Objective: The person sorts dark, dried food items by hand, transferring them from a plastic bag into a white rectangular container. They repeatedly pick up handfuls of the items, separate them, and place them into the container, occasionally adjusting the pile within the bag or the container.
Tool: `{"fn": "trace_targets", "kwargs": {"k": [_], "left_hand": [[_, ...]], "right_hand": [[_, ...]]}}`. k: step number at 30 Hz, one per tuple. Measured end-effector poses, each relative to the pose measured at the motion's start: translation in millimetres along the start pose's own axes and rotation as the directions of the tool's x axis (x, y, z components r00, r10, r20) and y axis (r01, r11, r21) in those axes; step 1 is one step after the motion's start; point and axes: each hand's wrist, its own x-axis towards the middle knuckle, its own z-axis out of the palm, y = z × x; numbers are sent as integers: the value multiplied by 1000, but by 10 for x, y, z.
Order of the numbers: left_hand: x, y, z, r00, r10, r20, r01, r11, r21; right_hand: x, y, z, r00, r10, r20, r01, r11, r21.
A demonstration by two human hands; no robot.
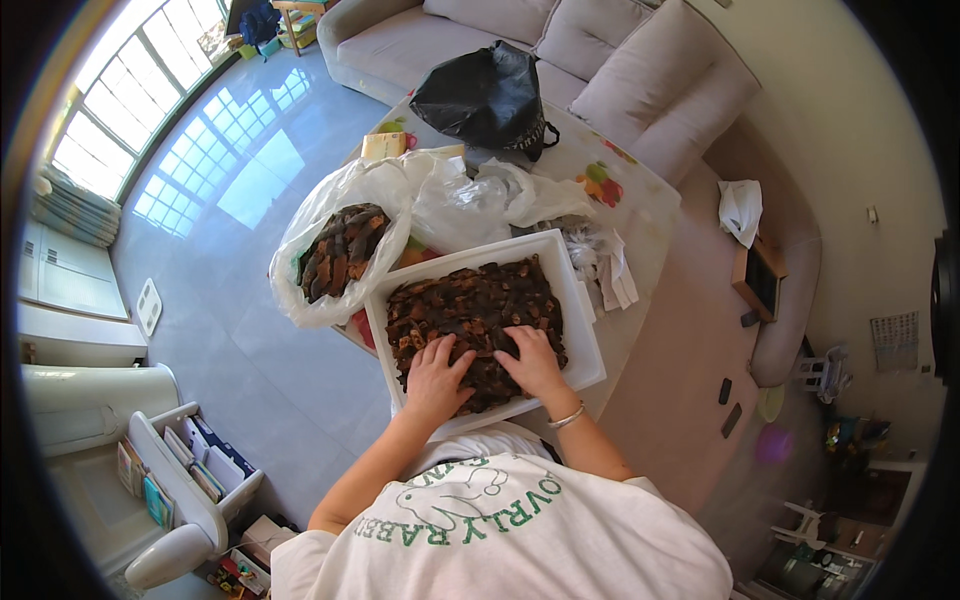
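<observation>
A white rectangular plastic tub holds a layer of dark brown, bark-like pieces. Over the near left part of this layer lies my left hand, fingers spread, touching the pieces. My right hand, with a bracelet at the wrist, has its thumb and fingers around one dark piece near the middle right of the tub. Left of the tub, an open translucent plastic bag contains more dark brown pieces. What lies under my palms is hidden.
The tub stands on a table with a fruit pattern. Crumpled clear plastic, a black plastic bag, a small yellowish box and white scraps lie beyond and beside it. A sofa borders the table's far side.
</observation>
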Motion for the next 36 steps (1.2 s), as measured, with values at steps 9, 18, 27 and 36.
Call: {"fn": "trace_targets", "kwargs": {"k": [9,18,27,36], "left_hand": [[113,-172,-114,991,-92,-101,85,994,-74],[160,-308,-46,950,-261,-170,208,938,-279],[138,-284,-138,922,-368,-121,291,864,-411],[108,-242,-106,921,-362,-140,260,843,-472]], "right_hand": [[339,-171,42,999,-49,23,43,981,191],[359,50,-123,951,290,107,-279,653,704],[264,-45,57,983,168,-68,-80,739,668],[245,-211,-38,994,105,7,-105,991,83]]}}
